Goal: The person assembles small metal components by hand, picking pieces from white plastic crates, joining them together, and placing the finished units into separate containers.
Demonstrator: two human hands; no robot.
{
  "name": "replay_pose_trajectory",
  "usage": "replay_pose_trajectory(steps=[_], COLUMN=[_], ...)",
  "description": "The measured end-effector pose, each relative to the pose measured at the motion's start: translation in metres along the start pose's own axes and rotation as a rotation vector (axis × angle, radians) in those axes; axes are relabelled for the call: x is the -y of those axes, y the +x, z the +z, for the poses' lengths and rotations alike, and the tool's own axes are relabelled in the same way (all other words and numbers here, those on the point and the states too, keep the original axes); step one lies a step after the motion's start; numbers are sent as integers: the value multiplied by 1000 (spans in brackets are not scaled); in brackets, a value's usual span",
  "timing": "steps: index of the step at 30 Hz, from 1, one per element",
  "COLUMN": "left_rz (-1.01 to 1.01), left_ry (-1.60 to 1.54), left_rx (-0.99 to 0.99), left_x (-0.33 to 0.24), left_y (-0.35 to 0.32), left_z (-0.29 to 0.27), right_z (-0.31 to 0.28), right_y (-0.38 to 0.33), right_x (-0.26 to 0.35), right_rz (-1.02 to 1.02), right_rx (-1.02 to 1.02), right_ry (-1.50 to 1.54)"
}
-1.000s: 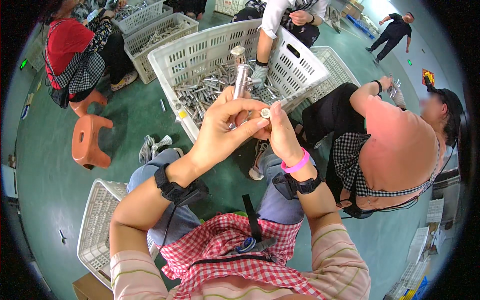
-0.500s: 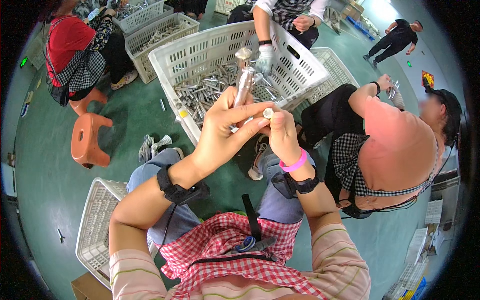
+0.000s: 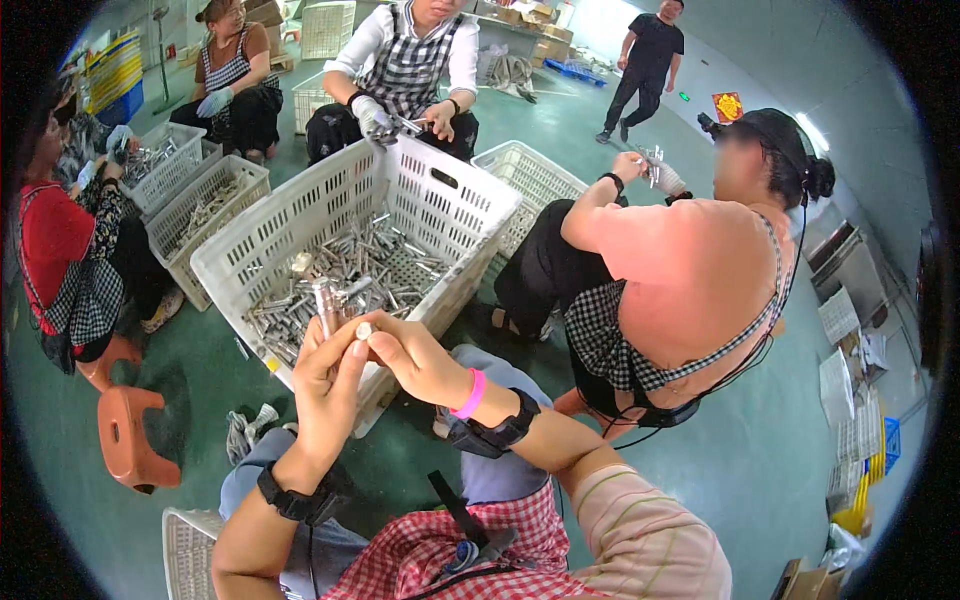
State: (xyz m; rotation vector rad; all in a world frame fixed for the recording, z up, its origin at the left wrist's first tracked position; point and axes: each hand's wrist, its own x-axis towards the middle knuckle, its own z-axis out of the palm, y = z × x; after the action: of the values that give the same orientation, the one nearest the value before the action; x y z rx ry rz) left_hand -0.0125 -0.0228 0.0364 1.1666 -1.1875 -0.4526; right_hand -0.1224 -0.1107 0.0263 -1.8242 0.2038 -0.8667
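Note:
My left hand (image 3: pixel 328 378) is closed around a bundle of shiny metal tubes (image 3: pixel 325 300) that stick up past the fingers. At the thumb and fingertips of both hands is a small metal piece (image 3: pixel 364 330) with a round, pale end facing me. My right hand (image 3: pixel 420 362), with a pink band at the wrist, pinches this piece from the right. Both hands are raised over the near edge of a large white plastic basket (image 3: pixel 468 283). Many loose silvery metal tubes (image 3: pixel 370 262) lie heaped inside it. How many tubes I hold is hidden.
Opposite, a person (image 3: pixel 405 70) with gloved fingers holds metal pieces above the basket's far rim. A person in pink (image 3: pixel 690 270) sits close on my right, others sit to the left. An orange stool (image 3: pixel 125 440) and smaller crates (image 3: pixel 215 215) stand left; someone in black (image 3: pixel 650 60) stands behind.
My view has tilted up and turned, so the hands appear lower and further left. The person opposite has lifted a gloved hand out of the basket with metal pieces. My hands keep their hold.

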Motion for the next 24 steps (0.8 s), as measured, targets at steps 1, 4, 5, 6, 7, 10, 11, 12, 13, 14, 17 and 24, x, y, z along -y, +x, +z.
replay_pose_trajectory(steps=[1,4,5,6,7,10,11,12,13,14,17,24], left_rz=[3,40,76,72,28,-29,-36,-37,-51,-64,-347,36], left_ry=[-3,-72,-141,-140,-185,-198,-170,-171,-143,-116,-387,7], left_rx=[14,34,40,41,61,65,50,51,39,27,86,91], left_x=[2,3,3,4,4,4,5,9,15,16,2,2], left_y=[1,5,6,6,6,8,8,9,8,8,9,10], left_z=[-1,-1,-1,-2,-4,-4,-3,-4,-7,-9,-8,-6], right_z=[0,0,-1,-1,-1,1,2,4,7,10,6,4], right_y=[1,3,3,3,4,3,4,3,3,4,5,10], right_x=[3,9,9,8,6,-5,-7,-7,-3,-1,-12,2], right_rz=[25,88,127,129,106,23,-37,-36,3,43,290,560], right_rx=[7,22,28,27,35,32,21,19,11,2,84,92], right_ry=[30,110,158,161,113,46,21,21,86,152,470,694])
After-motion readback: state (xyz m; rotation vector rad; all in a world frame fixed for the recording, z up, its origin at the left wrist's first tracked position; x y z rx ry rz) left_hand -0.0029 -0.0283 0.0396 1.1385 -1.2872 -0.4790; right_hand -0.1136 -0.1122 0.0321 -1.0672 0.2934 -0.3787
